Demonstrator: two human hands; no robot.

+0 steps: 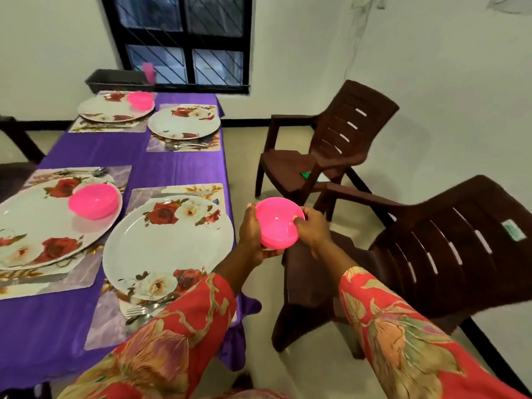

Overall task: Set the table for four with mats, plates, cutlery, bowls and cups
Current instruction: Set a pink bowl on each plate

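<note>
Pink plastic bowls [277, 226], looks like a stack of two, held off the table's right edge at centre frame, over the floor and in front of the brown chair [449, 254]. Left hand [253, 231] cupping the stack from the side and underneath, fingers curled round it; right hand [312, 230] pinching the near rim, thumb hooked inside. Probably mid-way through peeling one bowl off the other.

Four mats, four floral plates, cutlery already down. Bowls sitting on the left-hand plate [37, 226] and on the far plate [115, 109] at upper left. Nearest plate [169, 243] at lower centre and the other far plate [184, 123] still bare, so two bowls to go by the look of it. One pink cup [148, 71] up by the window, next to a dark tray [118, 79].

To do this bit well: keep the bottom bowl steady with the left, lift the top one straight up rather than twisting, then set it down flat on the nearest plate, off to the upper corner like the other ones. Worth coming in low over that plate to avoid clipping the fork [138, 311] at its near edge.
</note>
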